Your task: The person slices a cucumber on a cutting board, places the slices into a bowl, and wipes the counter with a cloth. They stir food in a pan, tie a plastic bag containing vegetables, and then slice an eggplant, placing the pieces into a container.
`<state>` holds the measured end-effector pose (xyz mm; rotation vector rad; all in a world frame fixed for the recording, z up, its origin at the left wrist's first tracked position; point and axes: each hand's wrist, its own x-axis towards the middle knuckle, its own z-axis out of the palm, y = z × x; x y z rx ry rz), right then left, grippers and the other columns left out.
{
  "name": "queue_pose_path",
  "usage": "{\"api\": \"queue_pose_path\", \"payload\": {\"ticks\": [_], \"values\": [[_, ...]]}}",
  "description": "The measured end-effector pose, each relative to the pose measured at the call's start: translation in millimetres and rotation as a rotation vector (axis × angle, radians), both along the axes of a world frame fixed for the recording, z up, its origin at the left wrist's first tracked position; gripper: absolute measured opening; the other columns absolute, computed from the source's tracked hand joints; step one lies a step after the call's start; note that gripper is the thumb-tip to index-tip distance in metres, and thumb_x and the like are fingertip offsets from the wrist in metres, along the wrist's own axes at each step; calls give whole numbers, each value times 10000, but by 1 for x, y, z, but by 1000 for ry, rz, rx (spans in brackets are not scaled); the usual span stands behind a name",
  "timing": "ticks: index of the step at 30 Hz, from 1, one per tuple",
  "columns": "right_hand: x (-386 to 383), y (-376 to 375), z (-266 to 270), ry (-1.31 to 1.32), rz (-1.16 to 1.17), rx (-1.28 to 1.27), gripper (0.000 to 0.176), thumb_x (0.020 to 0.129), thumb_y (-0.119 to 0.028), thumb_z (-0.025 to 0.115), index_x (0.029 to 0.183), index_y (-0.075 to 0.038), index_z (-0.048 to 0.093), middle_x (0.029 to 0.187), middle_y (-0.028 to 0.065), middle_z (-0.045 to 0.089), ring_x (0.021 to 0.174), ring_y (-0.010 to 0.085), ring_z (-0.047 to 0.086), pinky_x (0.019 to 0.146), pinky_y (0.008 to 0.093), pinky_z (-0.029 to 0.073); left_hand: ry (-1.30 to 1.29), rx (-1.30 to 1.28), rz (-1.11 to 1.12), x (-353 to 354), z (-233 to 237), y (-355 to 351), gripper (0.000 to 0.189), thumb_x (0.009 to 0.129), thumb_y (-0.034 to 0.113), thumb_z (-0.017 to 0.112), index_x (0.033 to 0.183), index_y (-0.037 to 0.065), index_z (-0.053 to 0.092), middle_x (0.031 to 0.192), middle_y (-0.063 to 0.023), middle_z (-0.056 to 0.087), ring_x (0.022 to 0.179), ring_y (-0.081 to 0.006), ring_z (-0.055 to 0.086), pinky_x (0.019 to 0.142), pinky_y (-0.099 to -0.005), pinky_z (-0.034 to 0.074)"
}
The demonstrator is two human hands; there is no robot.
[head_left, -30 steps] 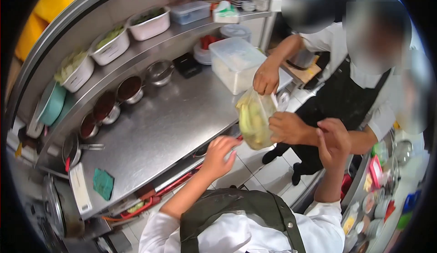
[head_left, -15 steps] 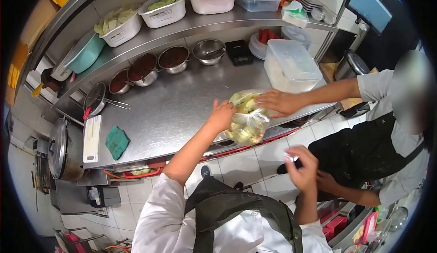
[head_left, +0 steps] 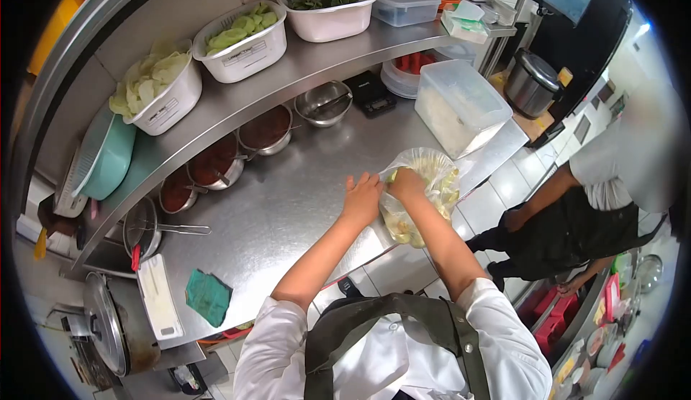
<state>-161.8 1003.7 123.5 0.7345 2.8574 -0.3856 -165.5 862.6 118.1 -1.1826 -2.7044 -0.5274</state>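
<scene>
A clear plastic bag (head_left: 440, 178) with pale yellow-green pieces inside rests at the front edge of the steel table (head_left: 288, 202). My left hand (head_left: 362, 197) is at the bag's left side, its fingers bent against the plastic; what they grip, if anything, is too small to tell. At the bag's mouth, my right hand (head_left: 407, 185) reaches in among the pieces, and its fingertips are hidden.
Bowls of red sauce (head_left: 265, 128), a scale (head_left: 370, 94) and a lidded white-filled box (head_left: 461, 108) stand behind. A green cloth (head_left: 208, 297) and a cutting board (head_left: 159, 297) lie left. A co-worker (head_left: 576, 213) stands at the right.
My right hand has moved from above the floor into the bag. The co-worker's hand has left the bag, and the co-worker has moved back to the right. The view has shifted.
</scene>
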Motion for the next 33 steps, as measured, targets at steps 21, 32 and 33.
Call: {"api": "queue_pose_path", "payload": {"ticks": [21, 32, 33], "values": [[-14, -53, 28, 338, 364, -376, 145, 689, -181, 608, 708, -39, 628, 720, 131, 629, 683, 271, 608, 670, 370, 468, 10, 142, -135, -37, 33, -83, 131, 595, -2, 608, 653, 114, 622, 807, 27, 572, 879, -172, 508, 846, -501, 264], [27, -6, 79, 115, 710, -67, 179, 691, -178, 604, 835, -78, 639, 859, 119, 615, 882, 289, 556, 834, 389, 365, -229, 274, -23, 35, 29, -69, 493, 662, 172, 595, 1119, 42, 462, 1055, -135, 521, 1051, -267, 485, 926, -542, 239], [23, -7, 81, 333, 712, -58, 218, 671, -155, 621, 876, -81, 631, 898, 117, 607, 904, 283, 549, 827, 388, 370, -232, 312, 59, 31, 34, -64, 516, 667, 164, 594, 1142, 37, 439, 1065, -146, 517, 1056, -273, 484, 921, -533, 264]]}}
